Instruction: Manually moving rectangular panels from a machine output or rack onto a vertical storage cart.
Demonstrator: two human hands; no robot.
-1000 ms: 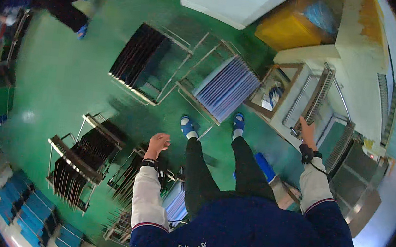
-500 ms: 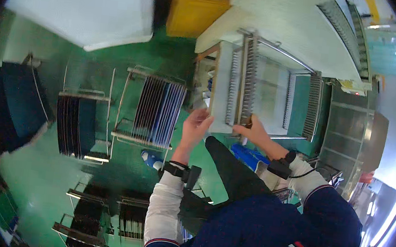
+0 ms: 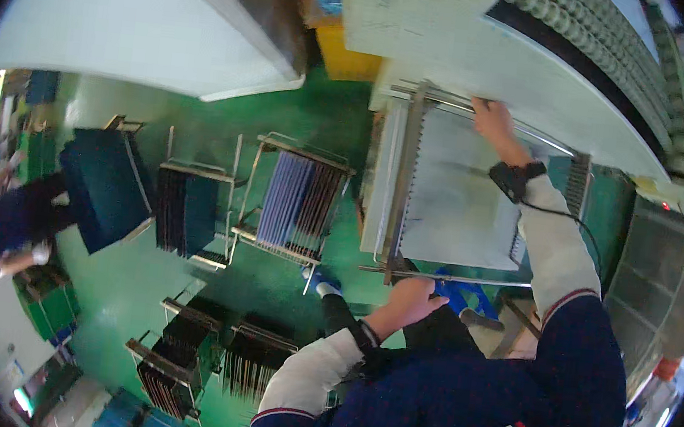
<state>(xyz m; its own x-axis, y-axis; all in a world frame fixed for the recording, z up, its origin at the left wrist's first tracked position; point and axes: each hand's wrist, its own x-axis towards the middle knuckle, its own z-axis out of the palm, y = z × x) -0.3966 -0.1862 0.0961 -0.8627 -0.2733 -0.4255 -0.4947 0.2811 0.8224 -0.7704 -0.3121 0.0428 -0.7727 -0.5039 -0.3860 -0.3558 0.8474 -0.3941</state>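
A slotted metal rack [image 3: 401, 195] with toothed side bars and long rods lies in front of me over a pale, flat surface [image 3: 464, 201]. My right hand [image 3: 497, 126] reaches to its far side, fingers wrapped round the far rod. At the near rod, close to the rack's left corner, is my left hand [image 3: 412, 300]. Its fingers curl at that rod and its thumb points to the right; part of its grip is hidden.
On the green floor to the left stand racks of dark panels [image 3: 186, 210] and one with bluish-purple panels [image 3: 285, 199]. Further racks [image 3: 260, 359] stand nearer. A co-worker [image 3: 17, 213] is at far left. A pale machine with rollers [image 3: 592, 56] borders the far right.
My right hand has moved from the toothed bar to the far rod. My left hand has come nearer and right, to the near rod. The view has shifted, and the rack's bar appears further left.
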